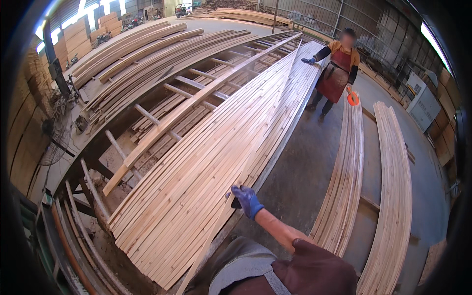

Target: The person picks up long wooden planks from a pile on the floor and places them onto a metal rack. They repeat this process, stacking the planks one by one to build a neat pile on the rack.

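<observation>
My right hand (247,200), in a blue-and-black glove, is closed around a long thin wooden strip (255,152). That strip slants across the top of a wide layer of pale wooden strips (191,182) lying side by side on a roller table. Its near end runs down past my apron, and its far end reaches toward a co-worker. My fingertips are partly hidden behind the strip. My left hand is out of view.
At the table's far end a co-worker (339,69) in a red apron rests one gloved hand on the strips; an orange ring-shaped thing (352,98) is at the other. Bare rollers (147,114) and a thick beam (162,129) lie left. Long board stacks (388,196) stand right.
</observation>
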A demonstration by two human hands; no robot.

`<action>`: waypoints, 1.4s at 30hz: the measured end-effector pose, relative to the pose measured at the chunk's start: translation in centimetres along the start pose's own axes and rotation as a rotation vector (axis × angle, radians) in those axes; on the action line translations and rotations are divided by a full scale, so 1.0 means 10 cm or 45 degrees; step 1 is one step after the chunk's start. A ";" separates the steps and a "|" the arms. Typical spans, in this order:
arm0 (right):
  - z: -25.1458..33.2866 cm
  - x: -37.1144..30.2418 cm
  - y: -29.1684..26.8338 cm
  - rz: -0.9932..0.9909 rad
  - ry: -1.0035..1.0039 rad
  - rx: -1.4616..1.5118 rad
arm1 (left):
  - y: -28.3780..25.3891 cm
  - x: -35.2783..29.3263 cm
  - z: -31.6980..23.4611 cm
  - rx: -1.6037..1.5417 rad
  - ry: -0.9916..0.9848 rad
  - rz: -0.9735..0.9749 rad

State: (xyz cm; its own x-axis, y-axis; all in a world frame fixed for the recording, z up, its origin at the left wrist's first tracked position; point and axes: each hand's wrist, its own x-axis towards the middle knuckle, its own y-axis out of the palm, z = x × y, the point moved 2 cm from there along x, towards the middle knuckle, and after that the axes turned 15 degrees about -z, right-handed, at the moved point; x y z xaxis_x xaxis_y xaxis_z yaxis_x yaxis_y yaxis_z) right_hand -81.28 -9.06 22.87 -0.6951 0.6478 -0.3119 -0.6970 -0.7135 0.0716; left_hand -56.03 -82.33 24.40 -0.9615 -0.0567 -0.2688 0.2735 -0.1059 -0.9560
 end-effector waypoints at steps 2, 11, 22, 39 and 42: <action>0.39 -0.17 0.09 -0.053 0.163 0.072 | 0.03 0.06 0.03 0.034 -0.045 0.086; 0.69 0.81 -0.11 -0.077 0.072 0.070 | -0.52 0.62 -0.92 -0.077 -0.084 0.087; 1.16 1.61 -0.13 -0.171 0.096 0.180 | -1.69 1.30 -1.91 -0.118 0.204 -0.049; 1.68 0.66 -0.49 -0.259 -0.069 0.305 | -0.05 0.83 -1.14 -0.408 0.025 0.115; 1.92 0.15 -0.64 -0.242 -0.160 0.384 | 0.06 0.48 -1.30 -0.496 0.161 -0.074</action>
State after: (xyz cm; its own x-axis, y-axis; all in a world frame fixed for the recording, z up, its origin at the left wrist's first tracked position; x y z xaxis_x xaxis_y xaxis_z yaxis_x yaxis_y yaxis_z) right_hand -81.25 1.64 40.12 -0.5515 0.8021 -0.2292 -0.8232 -0.4789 0.3050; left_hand -60.86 -69.75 21.02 -0.9773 0.0635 -0.2022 0.2119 0.2798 -0.9364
